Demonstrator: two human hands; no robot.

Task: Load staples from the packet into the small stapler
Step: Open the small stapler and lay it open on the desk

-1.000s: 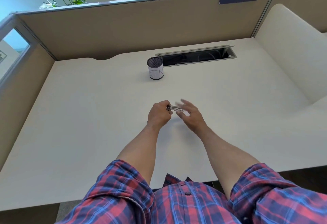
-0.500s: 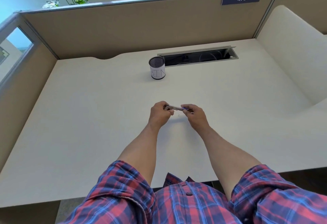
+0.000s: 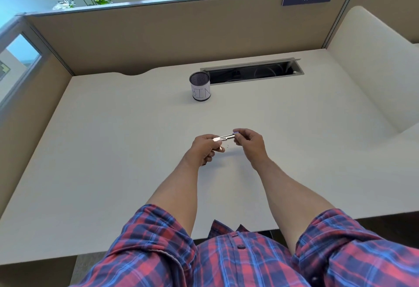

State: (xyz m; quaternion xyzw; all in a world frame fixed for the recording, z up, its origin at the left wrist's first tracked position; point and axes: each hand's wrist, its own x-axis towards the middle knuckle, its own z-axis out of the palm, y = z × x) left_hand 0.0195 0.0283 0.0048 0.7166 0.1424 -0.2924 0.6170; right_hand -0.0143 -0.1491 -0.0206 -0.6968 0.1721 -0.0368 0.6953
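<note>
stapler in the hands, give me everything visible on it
The small stapler looks like shiny silver metal, slim and long, with a bit of blue at its right end. It is held above the white desk, lying roughly level, right end slightly higher. The left hand grips its left end; the right hand pinches the right end. Staples inside cannot be made out.
</note>
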